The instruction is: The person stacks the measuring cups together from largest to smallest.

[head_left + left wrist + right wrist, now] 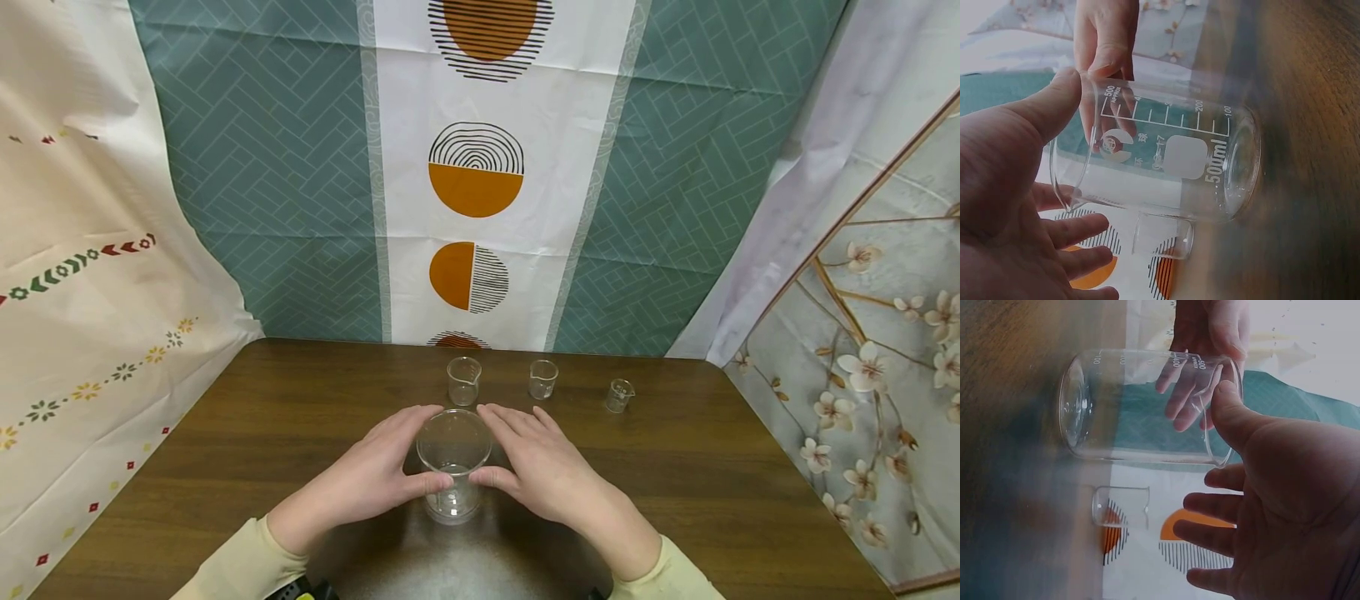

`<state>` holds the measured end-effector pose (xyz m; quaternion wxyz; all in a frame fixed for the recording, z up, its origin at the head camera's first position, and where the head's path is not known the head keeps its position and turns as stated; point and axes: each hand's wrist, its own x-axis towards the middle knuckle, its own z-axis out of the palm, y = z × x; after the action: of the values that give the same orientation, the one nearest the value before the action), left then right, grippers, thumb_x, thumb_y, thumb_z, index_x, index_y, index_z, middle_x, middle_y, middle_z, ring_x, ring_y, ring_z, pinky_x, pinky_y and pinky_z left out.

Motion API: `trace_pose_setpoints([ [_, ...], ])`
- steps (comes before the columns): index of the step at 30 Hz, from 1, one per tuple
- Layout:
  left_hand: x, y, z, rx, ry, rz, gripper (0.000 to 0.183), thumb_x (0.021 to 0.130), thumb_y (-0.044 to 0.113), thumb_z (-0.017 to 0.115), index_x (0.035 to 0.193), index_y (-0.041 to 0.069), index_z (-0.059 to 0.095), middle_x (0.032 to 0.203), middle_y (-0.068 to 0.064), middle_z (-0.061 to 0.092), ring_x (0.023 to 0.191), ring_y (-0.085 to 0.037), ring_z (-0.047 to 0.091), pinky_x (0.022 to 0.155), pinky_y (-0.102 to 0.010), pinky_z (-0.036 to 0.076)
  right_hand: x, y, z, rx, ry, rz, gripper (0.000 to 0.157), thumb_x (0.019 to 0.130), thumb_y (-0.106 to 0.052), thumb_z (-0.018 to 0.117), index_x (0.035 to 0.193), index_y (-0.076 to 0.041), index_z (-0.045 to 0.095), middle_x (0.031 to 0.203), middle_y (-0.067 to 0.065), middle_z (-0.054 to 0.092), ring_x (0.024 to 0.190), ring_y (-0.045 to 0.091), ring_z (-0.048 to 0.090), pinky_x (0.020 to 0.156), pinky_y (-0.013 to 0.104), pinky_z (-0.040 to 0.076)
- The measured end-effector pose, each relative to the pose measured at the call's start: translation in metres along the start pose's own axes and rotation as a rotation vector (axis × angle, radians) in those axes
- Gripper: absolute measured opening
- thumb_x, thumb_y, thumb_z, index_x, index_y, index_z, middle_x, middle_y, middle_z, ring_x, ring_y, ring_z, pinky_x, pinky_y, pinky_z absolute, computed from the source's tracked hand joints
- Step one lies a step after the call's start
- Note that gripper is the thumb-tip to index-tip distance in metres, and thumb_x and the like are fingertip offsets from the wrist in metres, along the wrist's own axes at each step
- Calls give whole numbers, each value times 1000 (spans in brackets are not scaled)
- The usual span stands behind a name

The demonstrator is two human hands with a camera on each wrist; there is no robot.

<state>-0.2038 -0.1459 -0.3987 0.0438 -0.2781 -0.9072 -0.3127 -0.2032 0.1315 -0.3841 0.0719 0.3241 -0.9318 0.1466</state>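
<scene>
A large clear glass beaker (454,446) stands upright on the brown table near the middle. White print with a 500ml scale shows on its wall (1166,156) in the left wrist view. My left hand (388,460) is at its left side and my right hand (546,467) at its right, both close to the rim. Each thumb lies against or very near the upper glass on the near side. The other fingers, fairly straight and spread, reach along the sides. Whether they press on the glass cannot be told. No contents are visible inside the beaker.
Behind the large beaker are three smaller glass beakers: one straight behind it (464,383), a shorter one (543,382) to the right, and the smallest (618,398) farthest right. A patterned cloth (480,208) hangs at the table's (225,442) back edge, with more cloths at both sides.
</scene>
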Motion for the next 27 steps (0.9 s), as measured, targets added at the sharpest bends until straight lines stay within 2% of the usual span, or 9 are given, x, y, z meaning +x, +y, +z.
trace_pose_setpoints([
  [8,0,0,1,2,7,-10,90,94,59,85,159,9,50,158,-7,57,147,-34,53,119,-61,44,0,0,0,-5,3,-1,82,105,-57,70,166,-8,47,165,14,53,149,38,52,127,66,29],
  [17,4,-1,2,-10,8,-21,91,94,52,88,162,5,49,161,-11,56,148,-37,52,120,-61,43,0,-1,3,7,6,8,80,106,-54,69,166,-5,47,166,14,52,152,38,49,127,67,29],
  [23,6,-4,3,-21,30,14,86,92,49,91,156,6,53,149,-5,64,135,-30,61,113,-56,49,1,-2,4,1,20,-5,79,107,-52,69,166,-5,46,164,15,53,152,41,47,126,66,30],
  [27,7,-6,3,-29,23,0,90,92,51,90,159,6,50,153,-8,63,139,-35,58,115,-60,46,3,-2,5,-9,24,-16,79,107,-53,68,167,-7,46,164,14,53,152,39,47,126,65,31],
])
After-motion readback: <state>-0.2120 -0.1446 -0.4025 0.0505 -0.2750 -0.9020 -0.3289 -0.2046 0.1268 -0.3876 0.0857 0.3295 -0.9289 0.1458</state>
